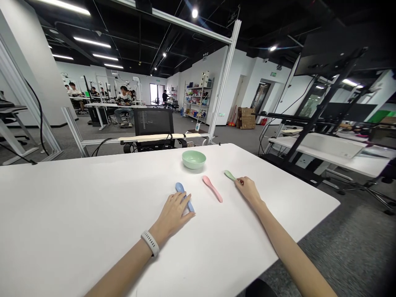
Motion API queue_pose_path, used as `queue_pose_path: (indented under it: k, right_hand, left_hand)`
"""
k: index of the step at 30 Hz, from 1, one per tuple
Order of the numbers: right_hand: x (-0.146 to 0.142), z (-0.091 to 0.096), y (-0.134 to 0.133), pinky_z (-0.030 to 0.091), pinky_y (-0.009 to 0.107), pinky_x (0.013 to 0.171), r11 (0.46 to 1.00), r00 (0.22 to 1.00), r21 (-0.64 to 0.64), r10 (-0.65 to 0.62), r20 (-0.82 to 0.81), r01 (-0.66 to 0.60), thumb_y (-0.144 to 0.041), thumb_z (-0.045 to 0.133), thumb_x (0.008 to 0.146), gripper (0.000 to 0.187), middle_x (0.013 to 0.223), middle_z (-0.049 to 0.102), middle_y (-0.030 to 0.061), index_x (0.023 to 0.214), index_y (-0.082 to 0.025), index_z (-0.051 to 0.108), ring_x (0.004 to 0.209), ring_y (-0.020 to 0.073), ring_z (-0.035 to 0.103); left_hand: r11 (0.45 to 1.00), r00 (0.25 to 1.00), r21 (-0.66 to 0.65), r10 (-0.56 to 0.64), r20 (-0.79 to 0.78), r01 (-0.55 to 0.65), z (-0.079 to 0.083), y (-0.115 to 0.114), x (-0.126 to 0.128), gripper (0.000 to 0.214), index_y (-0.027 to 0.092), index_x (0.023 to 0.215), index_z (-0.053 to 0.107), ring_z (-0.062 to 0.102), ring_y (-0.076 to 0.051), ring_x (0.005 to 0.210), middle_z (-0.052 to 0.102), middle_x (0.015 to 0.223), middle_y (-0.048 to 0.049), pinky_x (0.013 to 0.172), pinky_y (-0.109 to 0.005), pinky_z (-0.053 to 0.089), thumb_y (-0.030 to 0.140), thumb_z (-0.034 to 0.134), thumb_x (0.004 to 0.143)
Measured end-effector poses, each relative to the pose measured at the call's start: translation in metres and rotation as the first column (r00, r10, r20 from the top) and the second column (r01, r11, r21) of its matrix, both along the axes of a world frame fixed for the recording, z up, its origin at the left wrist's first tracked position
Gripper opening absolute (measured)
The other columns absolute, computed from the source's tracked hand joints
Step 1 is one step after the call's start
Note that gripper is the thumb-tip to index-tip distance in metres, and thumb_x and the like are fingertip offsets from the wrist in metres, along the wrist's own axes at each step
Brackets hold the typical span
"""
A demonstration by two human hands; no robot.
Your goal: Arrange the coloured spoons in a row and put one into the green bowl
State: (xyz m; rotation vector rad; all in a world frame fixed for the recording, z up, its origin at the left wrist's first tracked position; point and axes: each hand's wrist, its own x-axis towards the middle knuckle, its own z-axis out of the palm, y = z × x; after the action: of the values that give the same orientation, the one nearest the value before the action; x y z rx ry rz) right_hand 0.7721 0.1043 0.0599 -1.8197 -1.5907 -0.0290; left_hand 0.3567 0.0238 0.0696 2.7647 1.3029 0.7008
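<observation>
My left hand (176,212) lies over the blue spoon (180,187), thumb and fingers apart on either side of its handle; part of the handle is hidden beneath the fingers. The handle of the green spoon (229,175) is in the closed fingers of my right hand (247,188), its bowl end pointing away to the left. Between the two hands a pink spoon (213,189) rests on the white table (93,214), untouched. Beyond the spoons stands a light green bowl (194,161), upright.
An aluminium frame (224,78) rises behind the table's far edge, with a black mesh chair (154,121) past it. To the right are a side desk (361,161) and a dark monitor stand (309,123). People sit at desks in the far left background.
</observation>
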Motion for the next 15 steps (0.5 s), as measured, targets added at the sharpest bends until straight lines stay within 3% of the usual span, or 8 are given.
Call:
queue_pose_path:
  k: [6, 15]
  right_hand:
    - [0.0026, -0.0020, 0.0016, 0.053, 0.038, 0.082, 1.000, 1.000, 0.015, -0.002, -0.011, 0.002, -0.071, 0.055, 0.093, 0.060, 0.087, 0.074, 0.0144, 0.082, -0.018, 0.080, 0.078, 0.0255, 0.067]
    - [0.0027, -0.0068, 0.0038, 0.054, 0.039, 0.084, 0.999, 1.000, 0.020, -0.025, 0.006, 0.025, -0.050, 0.055, 0.094, 0.043, 0.092, 0.078, 0.0167, 0.088, -0.016, 0.081, 0.082, 0.0268, 0.069]
  left_hand:
    - [1.000, 1.000, -0.009, 0.005, -0.012, -0.005, -0.0019, 0.0010, 0.0012, 0.062, 0.017, 0.154, 0.058, 0.058, -0.032, 0.148, 0.064, 0.160, -0.0165, 0.120, -0.053, 0.048, 0.054, 0.058, 0.103]
    - [1.000, 1.000, -0.007, 0.025, -0.004, -0.025, 0.0036, -0.0009, 0.0015, 0.059, 0.018, 0.149, 0.063, 0.061, -0.033, 0.145, 0.067, 0.156, -0.0161, 0.120, -0.053, 0.049, 0.053, 0.062, 0.101]
